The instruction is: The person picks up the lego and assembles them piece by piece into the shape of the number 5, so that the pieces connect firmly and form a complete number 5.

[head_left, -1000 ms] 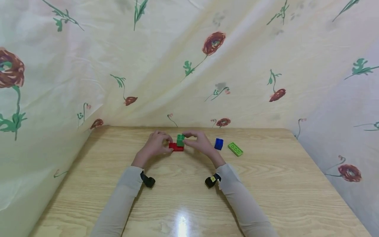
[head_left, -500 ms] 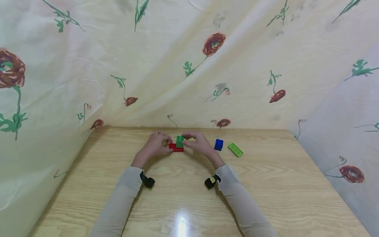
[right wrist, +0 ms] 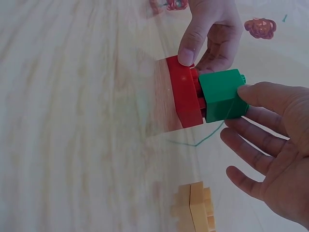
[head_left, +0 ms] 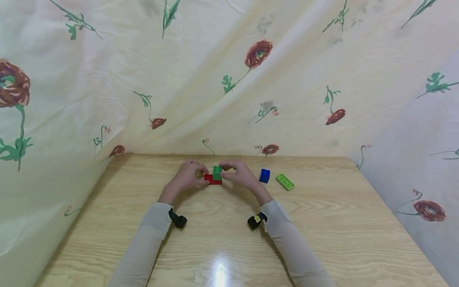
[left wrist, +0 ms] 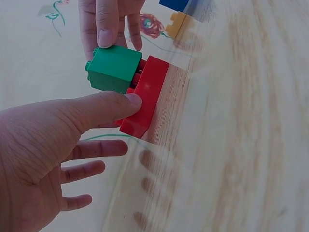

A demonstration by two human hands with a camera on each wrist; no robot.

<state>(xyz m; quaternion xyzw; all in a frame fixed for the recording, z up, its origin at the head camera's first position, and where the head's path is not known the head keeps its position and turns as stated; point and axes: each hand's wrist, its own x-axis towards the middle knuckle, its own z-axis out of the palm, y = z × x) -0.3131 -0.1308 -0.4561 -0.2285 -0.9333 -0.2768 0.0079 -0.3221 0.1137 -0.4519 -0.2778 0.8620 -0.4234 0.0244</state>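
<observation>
My left hand grips a red brick resting on the table near its far edge, thumb against the near side. My right hand pinches a smaller green brick between thumb and fingers. The green brick sits over the right end of the red one. In both wrist views red studs show in a narrow gap between the two, so they are not fully pressed together. My fingers on the far side of the bricks are partly hidden in the head view.
A blue brick and a lime green brick with several studs lie right of my right hand. A yellow-orange brick stands close by, hidden in the head view. A flowered cloth hangs right behind the wooden table.
The green brick has come down slightly and a little to the left over the red brick, my right hand moving with it. My left hand stays on the red brick.
</observation>
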